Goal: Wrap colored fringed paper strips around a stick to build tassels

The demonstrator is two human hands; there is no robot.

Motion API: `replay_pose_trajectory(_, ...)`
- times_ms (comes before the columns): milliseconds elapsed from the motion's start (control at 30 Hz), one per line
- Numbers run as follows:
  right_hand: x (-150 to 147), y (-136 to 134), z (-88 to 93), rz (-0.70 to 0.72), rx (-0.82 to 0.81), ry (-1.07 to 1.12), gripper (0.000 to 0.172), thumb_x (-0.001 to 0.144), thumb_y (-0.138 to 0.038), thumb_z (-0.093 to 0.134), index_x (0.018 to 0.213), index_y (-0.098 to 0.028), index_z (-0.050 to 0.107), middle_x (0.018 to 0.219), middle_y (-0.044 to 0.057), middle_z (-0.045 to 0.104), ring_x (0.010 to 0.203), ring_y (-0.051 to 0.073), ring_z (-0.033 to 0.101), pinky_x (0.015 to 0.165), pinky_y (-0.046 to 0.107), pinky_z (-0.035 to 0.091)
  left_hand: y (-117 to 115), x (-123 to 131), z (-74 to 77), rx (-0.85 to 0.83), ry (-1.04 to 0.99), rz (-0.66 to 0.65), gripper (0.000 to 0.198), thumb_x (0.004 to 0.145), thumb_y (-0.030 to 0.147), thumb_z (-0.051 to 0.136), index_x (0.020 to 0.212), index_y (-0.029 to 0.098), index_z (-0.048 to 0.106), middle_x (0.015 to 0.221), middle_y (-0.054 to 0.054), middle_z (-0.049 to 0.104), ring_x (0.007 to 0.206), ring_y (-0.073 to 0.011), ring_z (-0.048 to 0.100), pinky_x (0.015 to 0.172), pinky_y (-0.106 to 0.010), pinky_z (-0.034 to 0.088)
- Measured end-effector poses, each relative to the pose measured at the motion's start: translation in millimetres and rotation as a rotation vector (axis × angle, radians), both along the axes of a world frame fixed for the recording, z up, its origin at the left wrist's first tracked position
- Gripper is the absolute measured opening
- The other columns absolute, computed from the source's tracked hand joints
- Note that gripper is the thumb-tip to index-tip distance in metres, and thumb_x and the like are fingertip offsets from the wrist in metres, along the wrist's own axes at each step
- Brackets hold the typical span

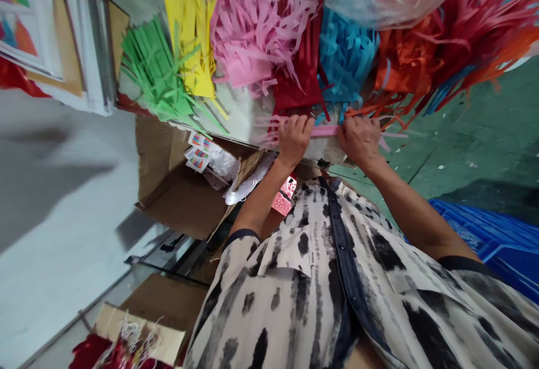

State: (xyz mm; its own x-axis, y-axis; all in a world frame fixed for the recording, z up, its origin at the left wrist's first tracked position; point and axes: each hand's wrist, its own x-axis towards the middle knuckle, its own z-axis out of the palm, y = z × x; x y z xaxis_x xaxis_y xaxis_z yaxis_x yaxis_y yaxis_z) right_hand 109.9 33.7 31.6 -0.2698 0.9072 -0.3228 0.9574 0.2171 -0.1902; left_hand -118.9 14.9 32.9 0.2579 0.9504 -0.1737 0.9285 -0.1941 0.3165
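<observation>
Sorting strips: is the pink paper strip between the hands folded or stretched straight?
Stretched straight: the pink paper strip runs level from the left hand to the right hand, with no fold between them.

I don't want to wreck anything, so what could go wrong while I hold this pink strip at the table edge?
The pink strip is held between your left hand and right hand; a harder pull could tear it. The loose pink strips by your left hand lie at the table edge and might slip into the cardboard box below.
</observation>
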Motion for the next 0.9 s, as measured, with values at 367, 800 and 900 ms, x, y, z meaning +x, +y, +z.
replay_pose_trajectory(367,9.9,-38.9,-8.6,0.182,0.149,0.228,0.041,0.113,-0.02,0.045,0.14,-0.021,0.076,0.139,0.014,0.079,0.127,0.03,0.064,0.108,0.048,0.033,-28.5,24.0,-1.6,-0.036,-0.093,-0.245,0.046,0.117,0.023,0.04,0.151,0.021,0.071,0.143,-0.016,0.078,0.139,-0.0305,0.07,0.127,-0.054,0.046)
replay_pose_trajectory(800,32.2,-24.7,8.9,0.205,0.148,0.071,0.036,0.11,-0.027,0.048,0.123,-0.019,0.081,0.116,0.017,0.079,0.108,0.033,0.061,0.093,0.047,0.031,-39.3,-12.5,4.6,0.081,-0.088,0.159,0.039,0.105,0.015,0.052,0.128,0.023,0.083,0.138,-0.016,0.079,0.142,-0.0365,0.066,0.135,-0.07,0.035)
replay_pose_trajectory(900,23.3,-15.8,9.6,0.23,0.184,0.031,0.038,0.112,-0.031,0.045,0.115,-0.018,0.08,0.106,0.017,0.077,0.101,0.032,0.058,0.089,0.045,0.028,-27.6,14.0,1.6,0.032,-0.162,-0.098,0.04,0.108,0.016,0.049,0.134,0.021,0.079,0.137,-0.017,0.078,0.134,-0.0328,0.068,0.118,-0.055,0.052)
